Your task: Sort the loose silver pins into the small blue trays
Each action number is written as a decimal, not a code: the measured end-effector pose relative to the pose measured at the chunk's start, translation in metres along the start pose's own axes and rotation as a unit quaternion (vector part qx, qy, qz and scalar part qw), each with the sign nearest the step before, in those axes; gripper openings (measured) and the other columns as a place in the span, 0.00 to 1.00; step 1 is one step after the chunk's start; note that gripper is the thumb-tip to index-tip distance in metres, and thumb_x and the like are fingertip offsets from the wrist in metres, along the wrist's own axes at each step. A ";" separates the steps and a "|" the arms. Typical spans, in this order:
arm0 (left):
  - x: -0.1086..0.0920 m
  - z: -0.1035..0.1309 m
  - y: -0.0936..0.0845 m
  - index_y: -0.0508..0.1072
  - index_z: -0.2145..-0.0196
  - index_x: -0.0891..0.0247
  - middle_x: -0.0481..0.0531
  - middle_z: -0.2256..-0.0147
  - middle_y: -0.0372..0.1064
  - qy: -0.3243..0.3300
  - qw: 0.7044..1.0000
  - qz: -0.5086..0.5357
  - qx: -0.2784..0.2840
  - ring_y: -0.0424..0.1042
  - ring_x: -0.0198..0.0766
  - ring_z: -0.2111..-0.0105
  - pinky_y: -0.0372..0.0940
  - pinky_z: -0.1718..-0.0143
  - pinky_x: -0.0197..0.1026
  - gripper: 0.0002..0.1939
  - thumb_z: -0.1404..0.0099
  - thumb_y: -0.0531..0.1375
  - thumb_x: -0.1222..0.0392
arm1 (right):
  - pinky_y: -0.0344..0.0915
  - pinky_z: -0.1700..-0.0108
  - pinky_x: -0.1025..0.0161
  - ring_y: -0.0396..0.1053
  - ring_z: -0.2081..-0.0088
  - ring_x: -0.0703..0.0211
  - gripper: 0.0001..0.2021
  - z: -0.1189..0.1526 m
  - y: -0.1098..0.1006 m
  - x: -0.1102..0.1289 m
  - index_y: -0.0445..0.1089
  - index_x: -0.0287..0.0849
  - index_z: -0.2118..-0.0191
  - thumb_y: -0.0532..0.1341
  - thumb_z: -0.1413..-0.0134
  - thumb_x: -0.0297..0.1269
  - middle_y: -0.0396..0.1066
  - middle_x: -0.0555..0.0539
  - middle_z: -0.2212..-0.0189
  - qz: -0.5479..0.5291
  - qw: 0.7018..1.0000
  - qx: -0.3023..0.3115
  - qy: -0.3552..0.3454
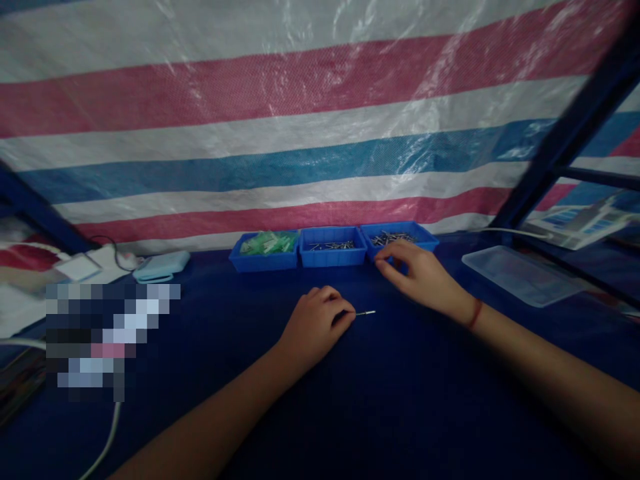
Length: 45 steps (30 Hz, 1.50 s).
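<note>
My left hand [317,320] is low over the dark blue table, thumb and forefinger pinched on one end of a thin metal pin [367,313] that points right. My right hand [417,270] is at the front edge of the right blue bin [427,241], its thumb and fingertips brought together; whatever they hold, if anything, is too small to make out. Small metal pieces [393,238] lie in that bin. The middle blue bin [333,257] has a few metal pins, and the left blue bin [265,263] holds green-tinted bags of small parts.
A clear plastic lid [520,275] lies at the right. Left are a light blue case [163,267], a white power strip [107,263] and a white cable [111,433]. A striped tarp [300,153] hangs behind, between dark metal frame posts.
</note>
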State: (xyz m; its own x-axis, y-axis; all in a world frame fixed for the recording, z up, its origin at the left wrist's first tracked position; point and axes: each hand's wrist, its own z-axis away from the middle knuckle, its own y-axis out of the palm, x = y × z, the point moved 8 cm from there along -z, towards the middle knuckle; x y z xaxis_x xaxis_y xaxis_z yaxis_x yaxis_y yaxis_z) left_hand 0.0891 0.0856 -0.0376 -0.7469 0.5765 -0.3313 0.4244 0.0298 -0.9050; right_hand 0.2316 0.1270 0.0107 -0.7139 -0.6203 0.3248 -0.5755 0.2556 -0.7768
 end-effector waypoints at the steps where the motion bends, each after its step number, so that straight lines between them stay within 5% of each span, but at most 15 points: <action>1: 0.000 0.000 0.000 0.74 0.64 0.58 0.50 0.62 0.68 0.000 1.000 -0.011 0.001 0.66 0.41 0.62 0.61 0.59 0.44 0.10 0.34 0.53 0.57 | 0.65 0.63 0.61 0.68 0.67 0.59 0.07 0.004 0.012 0.015 0.70 0.41 0.66 0.55 0.45 0.34 0.70 0.45 0.67 -0.027 0.997 0.071 -0.032; 3: 0.000 0.001 0.001 0.73 0.64 0.59 0.50 0.63 0.68 -0.003 0.999 -0.039 0.003 0.66 0.41 0.62 0.60 0.61 0.44 0.11 0.33 0.51 0.58 | 0.65 0.61 0.62 0.68 0.66 0.60 0.07 0.015 0.030 0.039 0.70 0.41 0.65 0.56 0.45 0.34 0.70 0.46 0.67 -0.048 0.980 0.175 -0.079; 6: 0.001 0.003 0.004 0.71 0.64 0.63 0.52 0.64 0.68 -0.017 0.997 -0.078 0.007 0.65 0.42 0.63 0.60 0.62 0.44 0.11 0.32 0.49 0.61 | 0.65 0.59 0.61 0.68 0.64 0.59 0.06 0.027 0.045 0.055 0.70 0.40 0.64 0.56 0.45 0.32 0.69 0.45 0.66 -0.024 0.970 0.222 -0.098; 11: 0.003 0.008 0.000 0.68 0.63 0.64 0.53 0.63 0.67 -0.028 0.997 -0.065 -0.012 0.65 0.42 0.62 0.60 0.61 0.45 0.11 0.31 0.46 0.62 | 0.65 0.60 0.60 0.68 0.64 0.58 0.08 0.030 0.053 0.058 0.70 0.40 0.65 0.54 0.43 0.30 0.69 0.45 0.67 -0.025 0.979 0.185 -0.079; 16: 0.010 0.014 -0.015 0.65 0.58 0.63 0.51 0.65 0.67 -0.044 0.986 0.132 -0.094 0.67 0.38 0.66 0.63 0.64 0.41 0.11 0.35 0.54 0.55 | 0.66 0.63 0.62 0.69 0.66 0.60 0.07 0.027 0.048 0.052 0.70 0.42 0.64 0.55 0.43 0.33 0.70 0.46 0.67 -0.134 0.985 0.105 -0.017; 20: 0.017 0.016 -0.019 0.68 0.64 0.62 0.49 0.67 0.67 -0.059 0.968 0.212 -0.121 0.67 0.35 0.69 0.63 0.67 0.38 0.06 0.36 0.56 0.57 | 0.66 0.64 0.61 0.69 0.67 0.59 0.07 0.028 0.045 0.052 0.70 0.44 0.65 0.56 0.43 0.36 0.71 0.47 0.68 -0.192 0.979 0.061 0.017; 45: 0.012 0.017 -0.032 0.69 0.69 0.62 0.47 0.71 0.66 -0.060 0.955 0.248 -0.155 0.65 0.33 0.71 0.61 0.70 0.36 0.04 0.38 0.56 0.62 | 0.65 0.64 0.62 0.68 0.68 0.61 0.07 0.030 0.047 0.065 0.70 0.42 0.68 0.55 0.44 0.33 0.70 0.48 0.71 -0.227 0.970 0.082 0.002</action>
State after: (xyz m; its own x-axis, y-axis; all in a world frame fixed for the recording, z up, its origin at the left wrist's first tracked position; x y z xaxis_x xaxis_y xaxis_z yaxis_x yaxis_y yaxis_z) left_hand 0.0581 0.0781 -0.0174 -0.4605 0.4861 -0.7427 0.8577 0.0283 -0.5133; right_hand 0.1702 0.0762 -0.0204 -0.4032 -0.6391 0.6549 -0.7600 -0.1648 -0.6287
